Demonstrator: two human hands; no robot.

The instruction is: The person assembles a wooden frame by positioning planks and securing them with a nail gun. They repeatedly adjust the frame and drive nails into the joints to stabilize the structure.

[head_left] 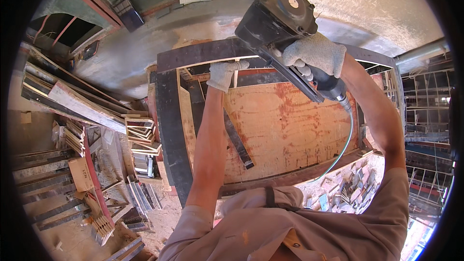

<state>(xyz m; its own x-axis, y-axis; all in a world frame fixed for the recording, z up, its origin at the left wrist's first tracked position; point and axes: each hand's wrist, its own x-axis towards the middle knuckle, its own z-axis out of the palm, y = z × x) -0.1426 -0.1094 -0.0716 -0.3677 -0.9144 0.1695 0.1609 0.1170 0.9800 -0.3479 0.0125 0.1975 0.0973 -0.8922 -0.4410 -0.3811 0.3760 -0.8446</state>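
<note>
My right hand, in a grey knit glove, is wrapped round the handle of a black nail gun. The nail gun is tilted over the far side of a wooden frame, and a thin pale air hose runs down from its handle end. My left hand, gloved too, is closed at the inner edge of the frame's dark far board, beside a short light wooden strip. Its grip is partly hidden. Inside the frame, a loose dark wooden slat lies on a reddish plywood panel.
Long boards are stacked at the left, near small wooden frames and a cardboard piece. Wood offcuts lie heaped at the lower right. Metal racks stand at the right. A plastered wall rises beyond the frame.
</note>
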